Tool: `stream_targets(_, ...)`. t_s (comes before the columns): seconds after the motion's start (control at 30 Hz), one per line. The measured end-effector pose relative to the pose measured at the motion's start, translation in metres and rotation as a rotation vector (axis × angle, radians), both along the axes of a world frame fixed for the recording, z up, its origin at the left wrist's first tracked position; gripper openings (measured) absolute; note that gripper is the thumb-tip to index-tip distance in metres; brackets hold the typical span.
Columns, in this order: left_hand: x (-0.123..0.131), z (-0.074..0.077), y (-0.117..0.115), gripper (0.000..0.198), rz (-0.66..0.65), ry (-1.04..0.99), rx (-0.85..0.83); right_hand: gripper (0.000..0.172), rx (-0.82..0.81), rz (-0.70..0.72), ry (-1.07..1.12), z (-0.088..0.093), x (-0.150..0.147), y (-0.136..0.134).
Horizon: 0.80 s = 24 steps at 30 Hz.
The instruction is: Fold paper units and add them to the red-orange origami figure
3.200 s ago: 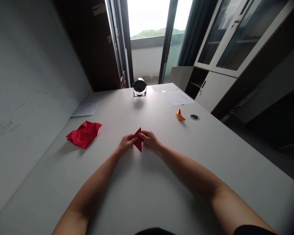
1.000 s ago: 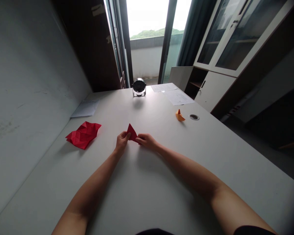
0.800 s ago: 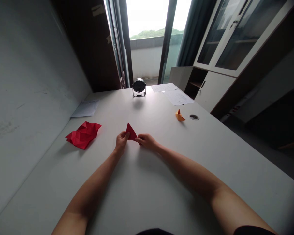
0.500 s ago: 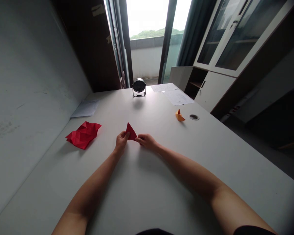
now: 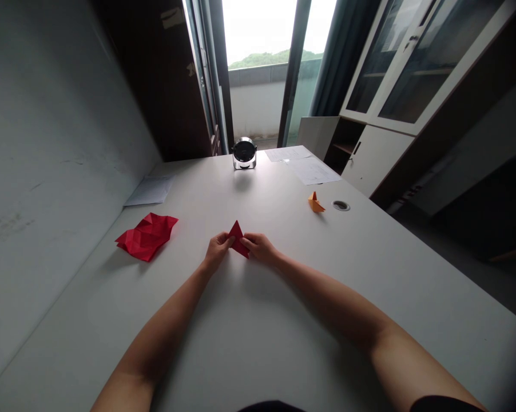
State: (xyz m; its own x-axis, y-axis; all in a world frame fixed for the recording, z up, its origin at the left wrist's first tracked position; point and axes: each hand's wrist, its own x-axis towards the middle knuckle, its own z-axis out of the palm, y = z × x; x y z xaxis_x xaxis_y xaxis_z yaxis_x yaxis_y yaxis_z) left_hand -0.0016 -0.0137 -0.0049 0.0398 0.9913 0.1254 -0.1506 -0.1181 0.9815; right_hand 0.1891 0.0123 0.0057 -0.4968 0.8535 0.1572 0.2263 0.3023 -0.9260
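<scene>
at centre frame, the left hand [image 5: 217, 249] and right hand [image 5: 258, 247] pinch a small folded red paper triangle [image 5: 238, 238] between their fingertips, low over the white table [image 5: 258, 343].

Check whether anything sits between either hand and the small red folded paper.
Nothing visible does. The left hand and right hand both pinch the small red folded paper from either side. The crumpled red sheet lies apart, to the left.
</scene>
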Motion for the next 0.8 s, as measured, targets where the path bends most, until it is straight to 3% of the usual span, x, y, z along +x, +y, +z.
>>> stream_targets(0.37, 0.0008, 0.0068, -0.0020, 0.034, 0.002, 0.013, -0.026, 0.040, -0.008, -0.015, 0.074, -0.0016, -0.0016, -0.0009)
stream_targets(0.8, 0.0005, 0.0055, -0.0018, 0.033, -0.022, -0.028, -0.052, 0.040, -0.084, 0.095, 0.209, 0.0062, 0.0001, -0.0036)
